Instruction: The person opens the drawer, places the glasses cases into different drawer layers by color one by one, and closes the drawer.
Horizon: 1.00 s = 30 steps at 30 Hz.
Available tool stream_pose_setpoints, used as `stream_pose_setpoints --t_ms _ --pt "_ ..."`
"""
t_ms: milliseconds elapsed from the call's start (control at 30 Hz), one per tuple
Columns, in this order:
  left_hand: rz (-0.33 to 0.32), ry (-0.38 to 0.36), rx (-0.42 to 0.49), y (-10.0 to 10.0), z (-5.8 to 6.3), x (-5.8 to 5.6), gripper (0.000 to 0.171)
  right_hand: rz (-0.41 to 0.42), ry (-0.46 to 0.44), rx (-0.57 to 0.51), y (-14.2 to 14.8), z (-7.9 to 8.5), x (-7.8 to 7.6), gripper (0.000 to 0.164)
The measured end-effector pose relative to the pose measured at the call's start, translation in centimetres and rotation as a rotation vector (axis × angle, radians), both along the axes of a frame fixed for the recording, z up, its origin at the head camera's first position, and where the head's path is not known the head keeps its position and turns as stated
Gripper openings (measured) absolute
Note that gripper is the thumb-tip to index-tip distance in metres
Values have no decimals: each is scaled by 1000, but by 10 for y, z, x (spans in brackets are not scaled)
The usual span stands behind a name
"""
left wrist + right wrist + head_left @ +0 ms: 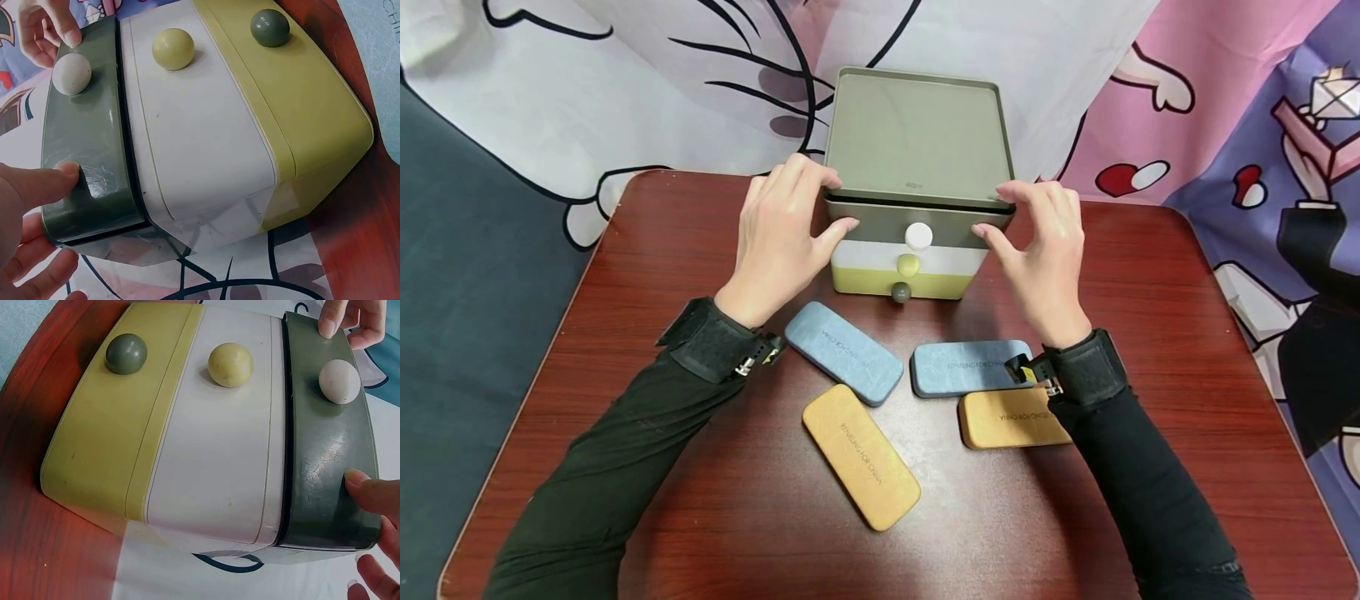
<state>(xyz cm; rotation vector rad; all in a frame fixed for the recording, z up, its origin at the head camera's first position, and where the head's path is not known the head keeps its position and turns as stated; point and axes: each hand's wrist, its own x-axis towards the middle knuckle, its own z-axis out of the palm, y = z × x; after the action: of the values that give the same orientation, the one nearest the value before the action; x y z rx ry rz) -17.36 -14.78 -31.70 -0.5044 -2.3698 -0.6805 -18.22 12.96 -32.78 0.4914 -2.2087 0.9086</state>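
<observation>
A small three-tier drawer box [917, 142] stands at the back of the table, its top drawer [880, 222] dark green with a white knob [918, 236]. At that drawer's left front corner, my left hand [782, 229] grips with the thumb [53, 182] against the front face and the fingers round the edge. My right hand [1048, 254] holds the opposite corner the same way, its thumb [369, 490] on the front. A dark gap runs between the drawer front and the lid. Below are a white drawer [219, 444] and a yellow-green drawer [300, 100], each with a round knob.
In front of the box lie two blue cases [844, 352] and two yellow cases [862, 457], one of each to the left and to the right. My right wrist strap overlaps the right pair in the head view. Printed cloth [700, 100] hangs behind the reddish-brown table [715, 500].
</observation>
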Motion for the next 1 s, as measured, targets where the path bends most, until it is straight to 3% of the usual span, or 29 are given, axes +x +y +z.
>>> stream_pose_setpoints --t_ms 1000 --pt "35 36 29 6 -4 -6 28 -57 -13 3 -6 -2 -9 37"
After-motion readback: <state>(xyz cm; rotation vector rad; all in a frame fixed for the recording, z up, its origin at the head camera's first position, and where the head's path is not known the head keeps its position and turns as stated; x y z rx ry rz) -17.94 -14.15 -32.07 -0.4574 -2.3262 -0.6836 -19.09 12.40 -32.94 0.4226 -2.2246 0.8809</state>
